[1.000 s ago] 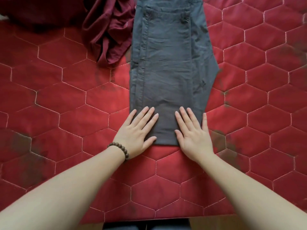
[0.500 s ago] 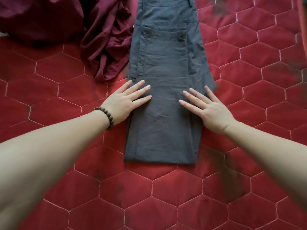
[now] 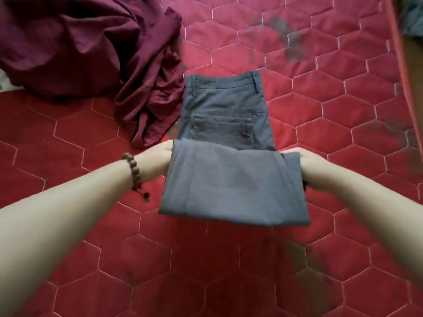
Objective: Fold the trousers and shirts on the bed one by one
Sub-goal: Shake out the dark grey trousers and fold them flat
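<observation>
The left hand (image 3: 158, 162) holds the left side of the grey trousers (image 3: 229, 170). Its fingers go under the cloth, so I cannot see how tight they grip. The right hand (image 3: 313, 167) holds the right side, and the cloth edge wraps over its fingers. Both hands look closed on the trousers, one on each side.

The near half of the trousers is lifted off the bed (image 3: 343, 115). It hangs between the two hands like a flat flap. The far half lies flat on the bed, with the waistband (image 3: 223, 82) at the far end and a pocket (image 3: 223, 128) showing just past the flap.

I think the flap is on its way to be laid over the top half. That would make a small neat pack.

The trousers look soft and light, but a bit thick. The cloth bends easily and sags where no hand holds it. It does not look slippery, and it will not break. The best place to hold it is at the two side edges, as here, so the flap stays flat and even.

A beaded bracelet (image 3: 135, 173) is on the left wrist. A dark red shirt (image 3: 91, 53) lies in a heap to the left, near the trousers. It is not folded yet.
</observation>
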Motion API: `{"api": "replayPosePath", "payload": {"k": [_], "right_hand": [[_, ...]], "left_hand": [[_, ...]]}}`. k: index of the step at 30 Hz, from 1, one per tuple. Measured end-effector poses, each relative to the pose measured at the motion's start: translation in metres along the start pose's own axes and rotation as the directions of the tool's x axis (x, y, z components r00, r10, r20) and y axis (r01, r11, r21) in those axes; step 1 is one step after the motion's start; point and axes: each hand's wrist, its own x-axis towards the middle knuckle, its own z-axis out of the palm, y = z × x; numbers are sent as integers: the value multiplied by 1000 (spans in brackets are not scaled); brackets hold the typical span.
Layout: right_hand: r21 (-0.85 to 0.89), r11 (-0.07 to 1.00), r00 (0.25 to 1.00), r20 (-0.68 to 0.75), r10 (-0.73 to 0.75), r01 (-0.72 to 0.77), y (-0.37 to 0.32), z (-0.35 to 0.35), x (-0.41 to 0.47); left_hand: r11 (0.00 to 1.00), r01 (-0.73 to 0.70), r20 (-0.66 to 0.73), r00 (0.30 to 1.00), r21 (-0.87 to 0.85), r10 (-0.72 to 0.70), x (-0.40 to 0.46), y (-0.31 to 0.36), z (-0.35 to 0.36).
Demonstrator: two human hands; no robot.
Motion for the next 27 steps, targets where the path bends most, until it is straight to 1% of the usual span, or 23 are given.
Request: {"api": "replayPosePath", "payload": {"k": [1,2,3,4,5,7,10,12,14,16,17,19,21,22,23,24,27], "right_hand": [[40,998,996,-74,49,-46,-4,0,10],[113,988,988,-105,115,-103,-3,3,21],[205,966,978,-97,183,-160,0,8,29],[279,938,967,-92,238,-205,6,12,35],[317,921,959,-95,268,-226,13,17,37],[335,921,960,-123,252,-199,21,18,36],[362,926,979,-121,166,-112,27,13,33],[372,927,983,-153,106,-42,27,12,35],[381,924,979,-200,42,38,21,11,41],[352,928,966,-258,-27,120,12,12,46],[299,941,951,-301,-63,157,7,12,47],[169,952,900,-401,-169,254,-5,14,50],[124,926,841,-475,-259,356,-20,12,54],[112,919,821,-501,-276,377,-27,10,59],[84,926,810,-518,-276,369,-32,8,66],[41,944,811,-526,-257,326,-35,6,75],[-94,992,826,-551,-122,84,-30,6,103]], "left_hand": [[991,94,-65,993,-91,-100,13,-2,-1],[973,166,-108,977,-158,-184,23,-5,1],[946,212,-134,959,-247,-250,29,-9,6],[929,238,-169,941,-283,-293,32,-14,12],[929,239,-218,927,-283,-305,34,-20,18],[948,192,-289,920,-253,-263,32,-30,25],[957,121,-295,935,-262,-199,32,-36,22],[958,63,-291,945,-281,-147,34,-28,19],[959,-13,-335,938,-283,-86,41,-18,16],[968,-63,-386,922,-241,-36,47,-8,17],[980,-89,-433,902,-178,3,49,-5,18],[988,-150,-550,828,-32,108,49,0,19],[976,-216,-646,740,33,185,47,7,17],[973,-228,-678,708,47,198,49,10,14],[975,-217,-698,690,54,192,52,11,11],[982,-177,-705,687,71,174,57,12,8],[986,2,-702,703,164,115,75,11,6]]}}
